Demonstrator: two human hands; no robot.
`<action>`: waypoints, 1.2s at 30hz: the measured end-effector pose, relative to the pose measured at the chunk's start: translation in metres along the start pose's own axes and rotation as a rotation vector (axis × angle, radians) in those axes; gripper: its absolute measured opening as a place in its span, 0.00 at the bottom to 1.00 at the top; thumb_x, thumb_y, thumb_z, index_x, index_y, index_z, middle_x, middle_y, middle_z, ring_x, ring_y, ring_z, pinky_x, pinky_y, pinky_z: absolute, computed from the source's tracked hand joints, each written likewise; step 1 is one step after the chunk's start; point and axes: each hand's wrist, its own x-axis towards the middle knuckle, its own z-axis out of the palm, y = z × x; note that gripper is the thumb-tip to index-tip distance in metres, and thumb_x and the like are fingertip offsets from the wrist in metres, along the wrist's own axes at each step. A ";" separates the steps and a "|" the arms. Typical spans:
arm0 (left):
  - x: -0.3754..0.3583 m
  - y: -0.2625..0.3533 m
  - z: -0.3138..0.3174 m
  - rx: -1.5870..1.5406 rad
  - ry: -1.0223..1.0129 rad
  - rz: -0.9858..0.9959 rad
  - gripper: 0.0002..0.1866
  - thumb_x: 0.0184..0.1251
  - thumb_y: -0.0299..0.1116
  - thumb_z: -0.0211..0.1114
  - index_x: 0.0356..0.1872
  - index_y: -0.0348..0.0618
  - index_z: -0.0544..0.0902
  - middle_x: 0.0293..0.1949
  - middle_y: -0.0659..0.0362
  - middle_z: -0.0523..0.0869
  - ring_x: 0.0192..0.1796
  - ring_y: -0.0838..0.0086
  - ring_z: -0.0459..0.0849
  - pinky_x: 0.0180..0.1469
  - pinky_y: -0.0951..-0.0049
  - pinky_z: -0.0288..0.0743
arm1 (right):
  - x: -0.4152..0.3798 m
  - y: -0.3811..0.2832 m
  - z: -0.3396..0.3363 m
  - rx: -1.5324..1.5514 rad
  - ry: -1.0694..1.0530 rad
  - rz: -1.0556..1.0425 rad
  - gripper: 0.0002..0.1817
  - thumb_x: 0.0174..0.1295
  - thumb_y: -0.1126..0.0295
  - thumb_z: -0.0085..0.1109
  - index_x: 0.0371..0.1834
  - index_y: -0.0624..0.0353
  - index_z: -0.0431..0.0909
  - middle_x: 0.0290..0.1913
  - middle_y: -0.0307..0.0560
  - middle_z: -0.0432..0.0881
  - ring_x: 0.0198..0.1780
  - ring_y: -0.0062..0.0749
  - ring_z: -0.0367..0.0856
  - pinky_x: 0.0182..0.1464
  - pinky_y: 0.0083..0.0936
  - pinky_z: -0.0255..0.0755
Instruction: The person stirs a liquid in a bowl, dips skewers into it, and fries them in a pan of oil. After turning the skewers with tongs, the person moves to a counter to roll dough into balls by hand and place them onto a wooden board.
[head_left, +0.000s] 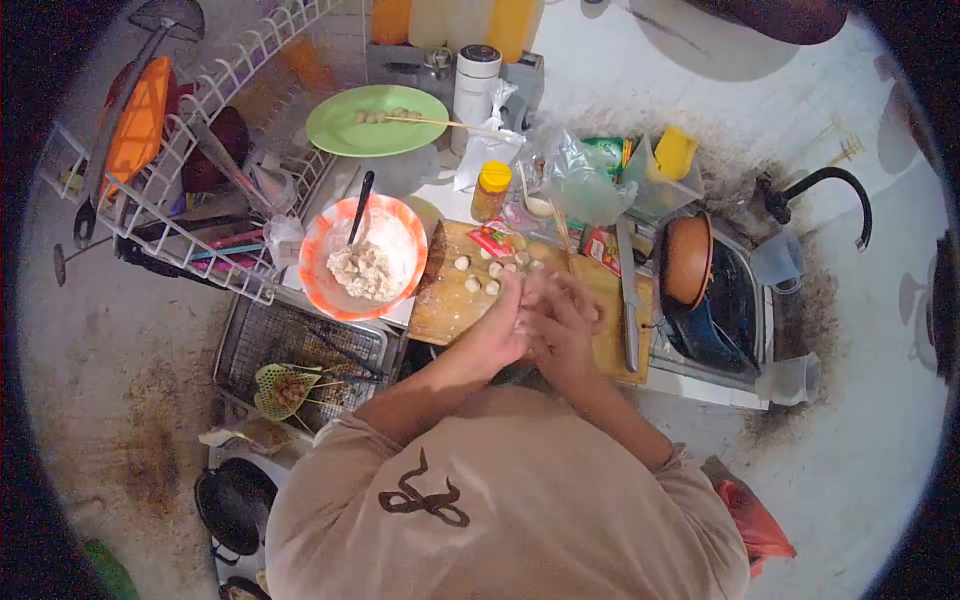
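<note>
Over the wooden cutting board (440,300), my left hand (505,325) and my right hand (560,318) are pressed together palm to palm. Their fingers overlap, and whatever lies between them is hidden. Several small pale dough balls (473,284) rest on the board just beyond my hands. To the left stands an orange-rimmed bowl (412,225) with a lump of pale dough (362,272) and a dark-handled spoon (362,205) in it. A knife (629,300) lies along the board's right side. Farther back, a green plate (335,130) carries a skewer (440,122) with several balls threaded on it.
A yellow-lidded jar (490,190), a red packet (490,238) and a plastic bag (585,180) crowd the board's far edge. The sink (735,320) at right holds a brown pot (687,258). A white dish rack (190,130) and a wire basket (250,335) stand at left.
</note>
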 end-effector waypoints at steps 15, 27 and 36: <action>-0.003 -0.001 0.023 -0.044 -0.133 0.475 0.37 0.52 0.64 0.29 0.60 0.51 0.45 0.61 0.58 0.49 0.62 0.68 0.48 0.60 0.64 0.42 | 0.034 -0.035 -0.014 -0.209 -0.378 0.025 0.43 0.37 0.63 0.54 0.57 0.70 0.44 0.59 0.66 0.42 0.62 0.56 0.37 0.58 0.50 0.33; -0.019 0.008 0.026 -0.314 0.007 -0.115 0.38 0.50 0.67 0.27 0.60 0.54 0.48 0.60 0.60 0.51 0.61 0.68 0.51 0.60 0.64 0.43 | 0.035 -0.020 0.000 -0.332 -0.324 -0.031 0.44 0.42 0.52 0.49 0.58 0.67 0.41 0.59 0.63 0.44 0.59 0.57 0.45 0.55 0.57 0.35; -0.014 0.011 0.018 -0.232 -0.039 -0.024 0.38 0.50 0.66 0.28 0.60 0.55 0.46 0.61 0.60 0.49 0.61 0.67 0.50 0.60 0.63 0.43 | 0.028 -0.026 -0.007 -0.086 -0.320 -0.071 0.44 0.40 0.53 0.53 0.58 0.63 0.45 0.61 0.61 0.39 0.61 0.57 0.39 0.54 0.59 0.34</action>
